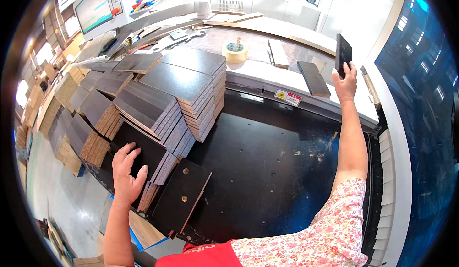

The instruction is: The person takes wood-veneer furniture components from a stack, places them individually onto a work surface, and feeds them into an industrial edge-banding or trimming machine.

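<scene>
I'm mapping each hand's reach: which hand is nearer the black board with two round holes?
Left. The left hand is at the stack just left of that board; the right hand is much farther off, ahead and right, holding a dark panel.

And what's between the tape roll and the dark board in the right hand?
In the head view, going right from the tape roll to the held board: a small white board, then a flat dark board, set slightly nearer.
</scene>
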